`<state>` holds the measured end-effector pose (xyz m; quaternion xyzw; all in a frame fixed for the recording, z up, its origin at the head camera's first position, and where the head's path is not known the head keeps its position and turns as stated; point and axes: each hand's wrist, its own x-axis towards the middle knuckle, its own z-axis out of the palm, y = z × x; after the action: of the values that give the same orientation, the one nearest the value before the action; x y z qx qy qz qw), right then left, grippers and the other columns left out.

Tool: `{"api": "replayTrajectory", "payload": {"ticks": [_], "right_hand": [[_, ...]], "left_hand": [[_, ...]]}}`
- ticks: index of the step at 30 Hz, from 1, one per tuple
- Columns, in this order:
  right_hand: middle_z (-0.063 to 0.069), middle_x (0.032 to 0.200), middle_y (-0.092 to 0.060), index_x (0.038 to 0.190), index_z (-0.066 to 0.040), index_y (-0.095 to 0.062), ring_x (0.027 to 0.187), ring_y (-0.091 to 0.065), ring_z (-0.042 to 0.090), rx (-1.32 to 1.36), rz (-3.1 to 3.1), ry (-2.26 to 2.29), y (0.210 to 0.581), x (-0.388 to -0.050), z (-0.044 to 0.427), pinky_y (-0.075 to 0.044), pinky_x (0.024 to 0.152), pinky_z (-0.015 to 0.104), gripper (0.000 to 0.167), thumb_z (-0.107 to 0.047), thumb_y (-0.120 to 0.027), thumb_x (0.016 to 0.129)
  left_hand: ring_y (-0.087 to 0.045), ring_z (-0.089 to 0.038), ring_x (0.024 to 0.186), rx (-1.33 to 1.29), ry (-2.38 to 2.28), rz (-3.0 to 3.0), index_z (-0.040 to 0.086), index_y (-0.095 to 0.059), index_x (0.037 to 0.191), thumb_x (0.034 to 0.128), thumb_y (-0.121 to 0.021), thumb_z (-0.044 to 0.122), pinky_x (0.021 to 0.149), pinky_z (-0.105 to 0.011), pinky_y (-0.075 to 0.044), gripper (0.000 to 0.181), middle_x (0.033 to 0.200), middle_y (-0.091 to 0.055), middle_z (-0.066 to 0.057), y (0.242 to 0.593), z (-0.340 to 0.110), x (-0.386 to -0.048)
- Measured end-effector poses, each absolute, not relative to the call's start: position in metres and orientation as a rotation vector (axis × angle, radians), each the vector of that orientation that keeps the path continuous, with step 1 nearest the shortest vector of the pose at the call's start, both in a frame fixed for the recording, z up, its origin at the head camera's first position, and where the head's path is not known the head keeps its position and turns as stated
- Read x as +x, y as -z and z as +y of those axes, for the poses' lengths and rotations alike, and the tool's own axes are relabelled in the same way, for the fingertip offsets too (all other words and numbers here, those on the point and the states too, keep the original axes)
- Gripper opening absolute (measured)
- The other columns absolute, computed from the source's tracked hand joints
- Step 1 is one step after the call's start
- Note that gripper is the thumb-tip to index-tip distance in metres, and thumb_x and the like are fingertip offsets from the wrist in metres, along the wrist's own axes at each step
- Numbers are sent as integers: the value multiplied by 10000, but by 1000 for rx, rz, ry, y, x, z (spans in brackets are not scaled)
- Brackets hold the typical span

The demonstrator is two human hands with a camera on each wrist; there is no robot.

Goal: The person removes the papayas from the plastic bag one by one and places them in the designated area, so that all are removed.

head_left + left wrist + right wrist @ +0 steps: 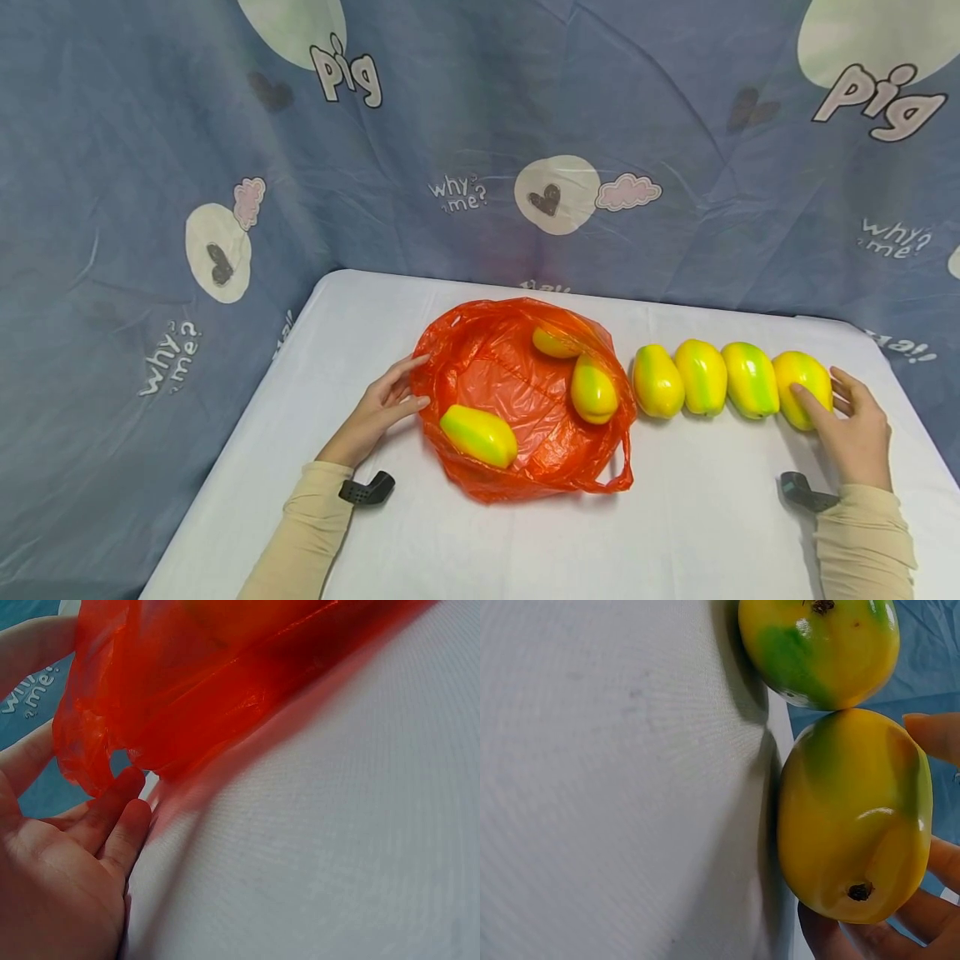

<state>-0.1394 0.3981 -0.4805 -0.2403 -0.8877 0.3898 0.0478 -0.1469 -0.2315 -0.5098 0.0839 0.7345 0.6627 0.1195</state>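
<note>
A red plastic bag [525,487] stands with its mouth wide, and three yellow-green papayas [480,435] lie inside. My left hand [382,412] touches the bag's left rim with fairly straight fingers; in the left wrist view, the thin red film lies against the fingertips [131,817]. To the right of the bag, several papayas [701,377] line up side by side. My right hand [855,425] grips the rightmost papaya [855,817], thumb on its near side and fingers around its right end. That papaya touches its neighbour [821,652].
A white cloth covers the table [720,517]. Behind it and on the left hangs a blue-grey printed curtain [465,108]. One loop handle [624,475] of the bag sticks out at its lower right, over the cloth.
</note>
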Motion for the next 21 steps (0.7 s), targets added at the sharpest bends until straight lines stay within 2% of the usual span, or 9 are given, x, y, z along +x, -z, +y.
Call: {"api": "replayTrajectory", "payload": {"ticks": [7,15,21], "right_hand": [[190,1693,-274,1653,-170,-237,1543,-318,422,-765,-2678,-1199,479,-141,398,-332,1254,523,824,-514,-599,997],[122,1671,-359,1633,-210,-307,1543,-380,242,-819,-2580,-1198,472,-140,393,-367,1245,311,763,-439,-648,990],[19,1649,-416,1594,-262,-396,1537,-380,139,-885,-2441,-1197,463,-143,384,-344,1261,311,687,-371,-680,978]], "left_hand": [[-278,-227,1584,236,-1926,2160,283,-491,1527,977,-711,190,1152,-109,-359,599,1702,-252,70,510,-232,-147],[-273,-232,1587,222,-1927,2156,277,-489,1527,977,-710,194,1143,-114,-371,598,1710,-234,62,508,-232,-146],[-267,-231,1590,219,-1911,2163,293,-486,1529,977,-710,207,1151,-140,-378,602,1715,-223,72,508,-232,-146]]}}
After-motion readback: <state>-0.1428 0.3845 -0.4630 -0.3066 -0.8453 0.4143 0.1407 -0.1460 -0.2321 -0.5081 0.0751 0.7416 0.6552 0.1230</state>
